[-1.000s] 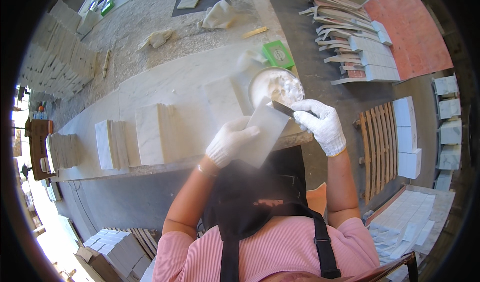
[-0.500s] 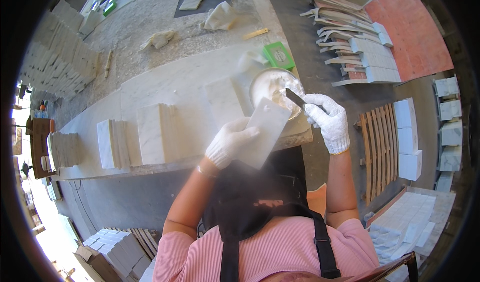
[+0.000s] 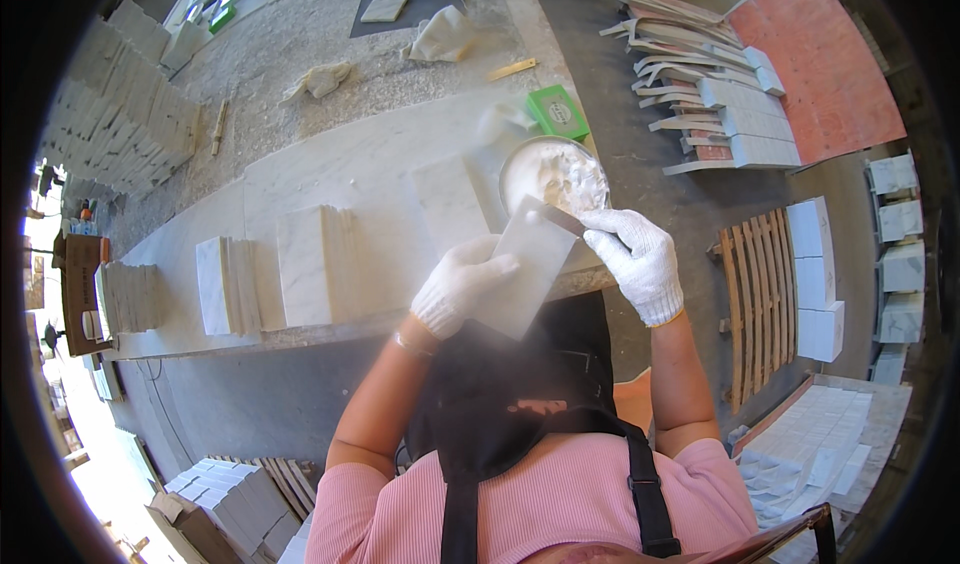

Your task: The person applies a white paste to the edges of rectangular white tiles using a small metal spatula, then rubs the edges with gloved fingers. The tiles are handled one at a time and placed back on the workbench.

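My left hand (image 3: 462,286), in a white knit glove, grips a pale rectangular tile (image 3: 522,276) by its left side and holds it tilted above the bench's front edge. In my gloved right hand (image 3: 635,264) is a putty knife (image 3: 562,220), its blade lying across the tile's upper right corner. Just beyond the tile stands a round bowl (image 3: 548,138) of white paste (image 3: 555,172), partly hidden by the tile's top. A flat tile (image 3: 448,202) lies left of the bowl on the bench (image 3: 270,179).
Stacks of tiles (image 3: 305,264) line the bench leftward. Behind the bowl sits a green box (image 3: 557,112). Farther back are a crumpled cloth (image 3: 442,36) and a wooden stick (image 3: 512,69). To the right on the floor stands a slatted wooden pallet (image 3: 760,309) beside white blocks.
My right hand has come down and left, bringing the knife from over the paste onto the tile's corner. The left hand and tile have stayed nearly still.
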Motion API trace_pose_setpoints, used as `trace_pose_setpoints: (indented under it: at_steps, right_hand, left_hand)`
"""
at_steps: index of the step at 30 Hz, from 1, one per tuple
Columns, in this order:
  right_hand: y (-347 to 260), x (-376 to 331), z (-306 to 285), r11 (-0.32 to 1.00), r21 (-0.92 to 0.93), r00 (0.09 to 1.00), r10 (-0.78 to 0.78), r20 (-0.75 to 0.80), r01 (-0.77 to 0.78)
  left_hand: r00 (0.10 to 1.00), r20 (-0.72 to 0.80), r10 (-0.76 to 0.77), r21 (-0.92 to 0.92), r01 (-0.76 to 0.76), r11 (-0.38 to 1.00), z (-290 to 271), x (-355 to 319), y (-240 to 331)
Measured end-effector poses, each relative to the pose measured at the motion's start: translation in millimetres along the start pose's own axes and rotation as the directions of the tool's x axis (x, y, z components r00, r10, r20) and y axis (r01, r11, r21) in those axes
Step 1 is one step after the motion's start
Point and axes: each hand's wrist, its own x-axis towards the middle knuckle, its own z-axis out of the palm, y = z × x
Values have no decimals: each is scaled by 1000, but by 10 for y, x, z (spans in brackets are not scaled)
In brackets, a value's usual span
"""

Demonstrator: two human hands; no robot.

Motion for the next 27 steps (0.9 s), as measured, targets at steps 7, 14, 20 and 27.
trace_pose_setpoints:
  at_steps: [7,14,20,27]
  right_hand:
    - [6,-9,-5,979,-171,994,-110,2,109]
    - [-111,1,-25,927,-349,988,-103,118,139]
    - [-212,140,-59,925,-293,970,-223,101,243]
    - [-276,108,-79,876,-400,957,-196,212,268]
  left_hand:
    - [1000,-9,7,11,-7,1000,-6,-43,4]
    - [998,-22,51,55,-49,997,-32,-20,-65]
    - [999,-19,28,27,-27,999,-7,-36,-13]
    - [997,-48,62,11,-62,998,18,-40,25]
